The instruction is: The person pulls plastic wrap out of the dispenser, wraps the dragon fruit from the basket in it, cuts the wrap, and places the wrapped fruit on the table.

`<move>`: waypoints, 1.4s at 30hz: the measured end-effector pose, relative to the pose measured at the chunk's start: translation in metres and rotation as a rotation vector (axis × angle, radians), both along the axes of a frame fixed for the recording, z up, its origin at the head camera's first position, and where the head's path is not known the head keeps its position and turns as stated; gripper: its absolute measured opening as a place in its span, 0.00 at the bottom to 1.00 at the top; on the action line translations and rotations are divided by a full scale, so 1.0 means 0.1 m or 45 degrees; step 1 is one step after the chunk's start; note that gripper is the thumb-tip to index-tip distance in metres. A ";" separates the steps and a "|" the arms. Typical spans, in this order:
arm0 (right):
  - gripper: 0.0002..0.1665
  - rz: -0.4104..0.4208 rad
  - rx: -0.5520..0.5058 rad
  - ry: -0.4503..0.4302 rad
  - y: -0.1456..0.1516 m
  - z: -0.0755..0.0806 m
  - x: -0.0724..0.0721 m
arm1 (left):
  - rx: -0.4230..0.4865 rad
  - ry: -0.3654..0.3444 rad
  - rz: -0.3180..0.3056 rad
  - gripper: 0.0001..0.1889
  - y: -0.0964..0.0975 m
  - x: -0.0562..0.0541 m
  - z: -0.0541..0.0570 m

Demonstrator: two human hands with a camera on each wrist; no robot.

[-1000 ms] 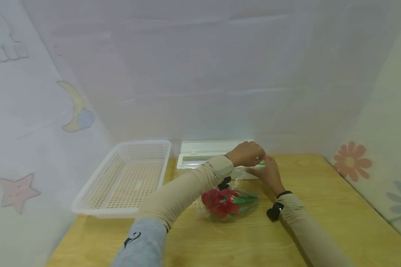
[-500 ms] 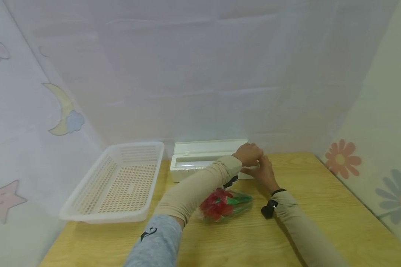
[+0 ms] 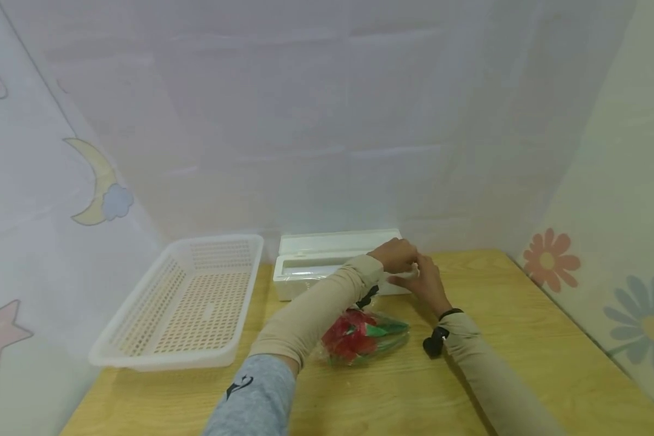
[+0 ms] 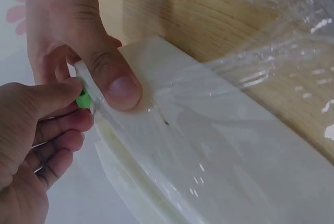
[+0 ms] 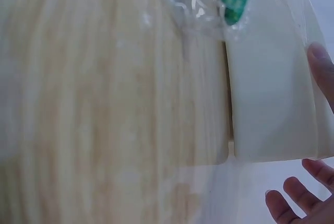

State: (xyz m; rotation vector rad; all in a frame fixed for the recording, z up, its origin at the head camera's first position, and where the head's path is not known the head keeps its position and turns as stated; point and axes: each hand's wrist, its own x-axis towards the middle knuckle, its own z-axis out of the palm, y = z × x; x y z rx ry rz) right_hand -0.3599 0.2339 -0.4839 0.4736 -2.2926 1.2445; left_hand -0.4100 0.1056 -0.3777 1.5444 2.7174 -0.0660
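At the right end of a long white cling film box (image 3: 300, 287), my two hands meet. My left hand (image 3: 395, 254) pinches a small green slider (image 4: 83, 99) between thumb and fingertips at the box's edge. My right hand (image 3: 428, 287) grips that same end, its thumb (image 4: 120, 88) pressing the film against the box's side. Clear cling film (image 4: 282, 57) stretches from the box down towards a bundle of red pieces with green ends (image 3: 354, 339), lying on the table in clear film. In the head view my fingers hide the slider.
Left of the box stands a white perforated basket (image 3: 160, 361). The box's lid (image 3: 332, 242) is raised against the curtained wall behind. The wooden table (image 3: 501, 290) extends to the right and front of my arms.
The head view has shifted, so the basket, box and bundle sit farther left in it. My hands stay at the box's right end; the green spot seen there earlier is now hidden.
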 end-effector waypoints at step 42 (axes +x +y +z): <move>0.31 -0.086 0.041 -0.156 0.05 0.08 0.00 | -0.176 0.042 0.022 0.05 -0.27 -0.03 0.07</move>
